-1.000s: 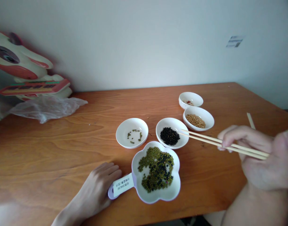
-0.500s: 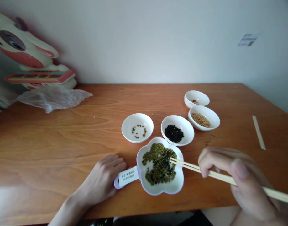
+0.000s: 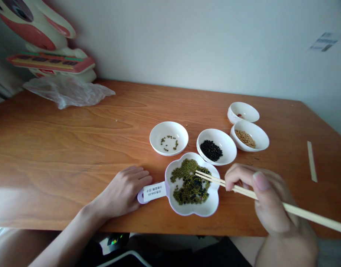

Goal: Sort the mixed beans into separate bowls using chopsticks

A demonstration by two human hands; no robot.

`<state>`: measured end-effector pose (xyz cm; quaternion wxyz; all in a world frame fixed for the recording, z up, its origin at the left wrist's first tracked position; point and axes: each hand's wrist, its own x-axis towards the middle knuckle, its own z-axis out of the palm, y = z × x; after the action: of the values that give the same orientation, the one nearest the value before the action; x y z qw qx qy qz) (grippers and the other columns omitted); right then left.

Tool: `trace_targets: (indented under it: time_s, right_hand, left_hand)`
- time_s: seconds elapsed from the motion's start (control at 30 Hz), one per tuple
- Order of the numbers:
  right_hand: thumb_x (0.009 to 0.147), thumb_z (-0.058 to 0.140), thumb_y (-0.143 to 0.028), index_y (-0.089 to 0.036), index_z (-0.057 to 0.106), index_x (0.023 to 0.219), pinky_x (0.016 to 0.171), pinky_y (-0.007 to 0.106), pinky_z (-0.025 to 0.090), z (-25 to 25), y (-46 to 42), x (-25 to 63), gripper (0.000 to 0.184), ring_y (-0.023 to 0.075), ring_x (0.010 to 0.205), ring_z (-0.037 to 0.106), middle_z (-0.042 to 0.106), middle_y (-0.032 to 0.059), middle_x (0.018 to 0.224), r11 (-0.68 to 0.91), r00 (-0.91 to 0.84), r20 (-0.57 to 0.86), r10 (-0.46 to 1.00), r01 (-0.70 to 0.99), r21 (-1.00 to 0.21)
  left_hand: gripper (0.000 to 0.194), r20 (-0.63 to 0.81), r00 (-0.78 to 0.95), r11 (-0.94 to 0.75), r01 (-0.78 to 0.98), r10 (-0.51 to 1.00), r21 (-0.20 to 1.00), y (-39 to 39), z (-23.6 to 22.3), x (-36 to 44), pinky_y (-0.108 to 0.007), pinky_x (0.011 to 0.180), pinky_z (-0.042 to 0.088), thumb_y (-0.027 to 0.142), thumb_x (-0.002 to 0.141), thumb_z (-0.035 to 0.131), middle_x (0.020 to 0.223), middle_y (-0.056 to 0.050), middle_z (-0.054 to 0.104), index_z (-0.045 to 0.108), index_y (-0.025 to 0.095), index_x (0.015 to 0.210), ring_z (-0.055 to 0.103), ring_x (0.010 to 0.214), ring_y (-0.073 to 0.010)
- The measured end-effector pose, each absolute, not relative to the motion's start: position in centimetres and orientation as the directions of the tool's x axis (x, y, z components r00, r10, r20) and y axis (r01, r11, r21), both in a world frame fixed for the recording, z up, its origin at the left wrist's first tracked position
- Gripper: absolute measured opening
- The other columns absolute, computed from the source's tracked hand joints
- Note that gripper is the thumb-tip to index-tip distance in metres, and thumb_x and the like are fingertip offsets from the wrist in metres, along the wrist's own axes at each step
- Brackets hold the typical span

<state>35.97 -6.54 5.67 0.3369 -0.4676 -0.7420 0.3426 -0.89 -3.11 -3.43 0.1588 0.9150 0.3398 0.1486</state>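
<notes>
My right hand point(image 3: 265, 200) grips a pair of wooden chopsticks point(image 3: 248, 191), their tips close together over green beans in the flower-shaped dish. That white dish point(image 3: 215, 202) has a lilac rim and a labelled handle point(image 3: 154, 192); it holds green beans point(image 3: 190, 167) mixed with black beans point(image 3: 199, 185). Whether the tips pinch a bean is too small to tell. My left hand point(image 3: 128, 191) rests on the table against the handle's end, fingers curled, its palm hidden. Behind the dish, one white bowl point(image 3: 156, 142) holds scattered green beans, another point(image 3: 228, 150) black beans.
To the right rear are a bowl point(image 3: 262, 139) of tan beans and a bowl point(image 3: 251, 111) with a few reddish pieces. A pale wooden strip point(image 3: 312, 161) lies at right. A clear plastic bag point(image 3: 72, 92) and a toy keyboard point(image 3: 52, 62) sit at the back left.
The chopstick tips have shifted from the dark beans at the dish's right toward the green ones, up and left. The camera view has tilted; my left hand stays beside the handle.
</notes>
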Motion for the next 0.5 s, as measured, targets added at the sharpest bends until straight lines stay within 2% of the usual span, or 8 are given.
trace_targets:
  time_s: [0.17,0.33,0.5]
  right_hand:
    - [0.114,0.028,-0.053,-0.026,0.065,0.085,0.062,0.033,0.039,5.61,-6.39,35.46,0.054,0.0176,0.064,0.050,0.064,0.0004,0.076,0.323,-0.339,0.169,0.925,0.474,-0.819]
    - [0.115,0.028,-0.050,-0.026,0.064,0.088,0.069,0.033,0.044,5.26,-6.11,35.48,0.050,0.0184,0.074,0.061,0.066,0.0005,0.080,0.308,-0.358,0.132,0.924,0.496,-0.812]
    - [0.114,0.026,-0.054,-0.024,0.063,0.085,0.064,0.033,0.040,4.91,-5.88,35.47,0.056,0.0168,0.065,0.055,0.062,0.0001,0.073,0.309,-0.358,0.132,0.924,0.500,-0.809]
  left_hand:
    - [0.017,0.156,0.725,-0.717,0.580,0.670,0.387,-3.15,-3.24,-0.87,-0.038,0.070,0.038,0.013,0.094,0.055,0.080,-0.004,0.063,0.054,0.022,0.080,0.054,0.073,-0.0229]
    - [0.017,0.145,0.721,-0.707,0.586,0.678,0.395,-3.07,-3.11,-0.76,-0.038,0.070,0.038,0.013,0.095,0.055,0.080,-0.004,0.064,0.057,0.022,0.081,0.056,0.074,-0.0228]
    - [0.018,0.141,0.725,-0.713,0.588,0.674,0.383,-3.08,-3.04,-0.67,-0.038,0.071,0.038,0.015,0.097,0.055,0.081,-0.004,0.064,0.056,0.022,0.080,0.056,0.075,-0.0228]
